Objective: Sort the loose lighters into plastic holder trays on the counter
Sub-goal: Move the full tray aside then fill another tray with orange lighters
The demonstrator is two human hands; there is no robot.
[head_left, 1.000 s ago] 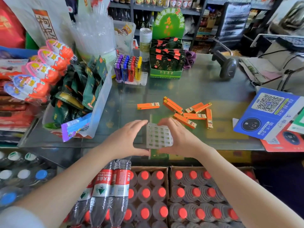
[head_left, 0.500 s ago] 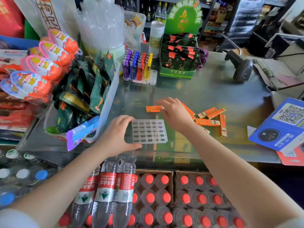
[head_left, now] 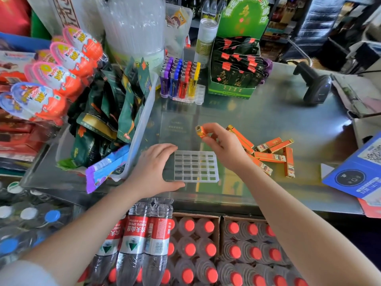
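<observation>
Orange slim rectangular lighter (head_left: 201, 132): pinched between thumb and fingertips of the right hand (head_left: 223, 148), held clear of the glass counter (head_left: 257, 122), above the far right corner of the clear plastic gridded holder tray (head_left: 195, 167); tray lies flat near the counter's front edge, its cells showing no lighters; left hand (head_left: 152, 172) rests at the tray's left edge, fingers spread and relaxed, thumb along the near edge, clamped on nothing; remaining loose orange lighters (head_left: 270, 156) lie in a scattered pile on the counter to the right of the tray, partly behind the right wrist; a second clear tray (head_left: 198, 98) at the back holds upright purple, blue, red and yellow lighters (head_left: 180, 79); black barcode scanner (head_left: 315, 83) stands far right.
</observation>
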